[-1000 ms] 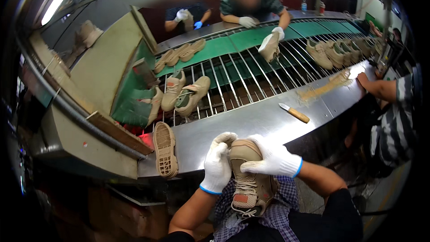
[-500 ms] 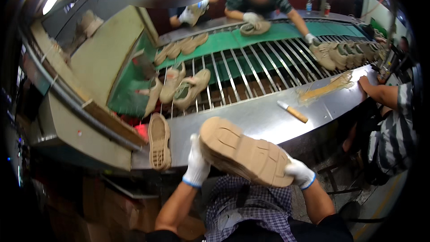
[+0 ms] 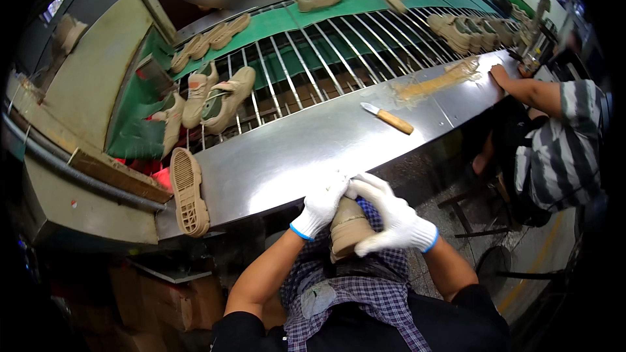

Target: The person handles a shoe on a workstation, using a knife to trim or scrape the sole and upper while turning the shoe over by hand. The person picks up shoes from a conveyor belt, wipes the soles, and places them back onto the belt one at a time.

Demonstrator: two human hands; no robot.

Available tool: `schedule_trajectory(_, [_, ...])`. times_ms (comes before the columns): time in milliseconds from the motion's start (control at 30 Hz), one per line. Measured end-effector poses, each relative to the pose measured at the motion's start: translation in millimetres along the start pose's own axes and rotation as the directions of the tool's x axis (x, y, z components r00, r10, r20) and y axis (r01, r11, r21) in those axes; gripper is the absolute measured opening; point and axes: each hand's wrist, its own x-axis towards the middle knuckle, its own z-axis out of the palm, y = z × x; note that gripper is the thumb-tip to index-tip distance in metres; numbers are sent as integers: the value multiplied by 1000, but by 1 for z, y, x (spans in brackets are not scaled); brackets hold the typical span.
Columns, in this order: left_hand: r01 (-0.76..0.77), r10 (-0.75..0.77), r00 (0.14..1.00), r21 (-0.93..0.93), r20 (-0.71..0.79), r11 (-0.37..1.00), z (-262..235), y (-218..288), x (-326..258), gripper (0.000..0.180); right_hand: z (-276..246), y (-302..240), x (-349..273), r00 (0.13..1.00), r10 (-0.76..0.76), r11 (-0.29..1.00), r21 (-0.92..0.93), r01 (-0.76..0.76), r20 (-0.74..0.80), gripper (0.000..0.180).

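Metal bench (image 3: pixel 280 160), knife (image 3: pixel 389 119) on it, left hand (image 3: pixel 323 208), right hand (image 3: pixel 399 220), fingers (image 3: pixel 373 189) of both grasping a beige shoe (image 3: pixel 349 233)

tan thick-soled shoe (image 3: pixel 350 231) | white knitted gloves (image 3: pixel 394 220), blue cuffs (image 3: pixel 300 232) | blue-and-white checked cloth apron (image 3: pixel 372 292) | silvery metal worktop (image 3: pixel 280 163) | tan oblong sole (image 3: pixel 189 189), worktop's left edge | yellowish-brown wooden knife handle (image 3: pixel 396 122)

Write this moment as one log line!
left gloved hand: holding beige shoe; right gloved hand: on same shoe; wooden-handled knife: on metal ledge; loose sole: at ledge's left end
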Motion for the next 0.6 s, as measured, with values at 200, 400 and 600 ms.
schedule_trajectory(200, [0, 1, 1000, 48, -22, 999, -37, -12, -7, 20, 47, -14, -36, 906, -406, 912, -4, 409, 121, 63])
schedule_trajectory(400, [-280, 276, 958, 491, 82, 825, -24, 72, -111, 55, 50, 30, -9, 961, -247, 968, 20, 251, -126, 78])
schedule_trajectory(600, [-195, 220, 975, 407, -13, 892, -21, 62, -120, 67, 44, 26, 6, 958, -277, 951, 119, 284, -74, 71])
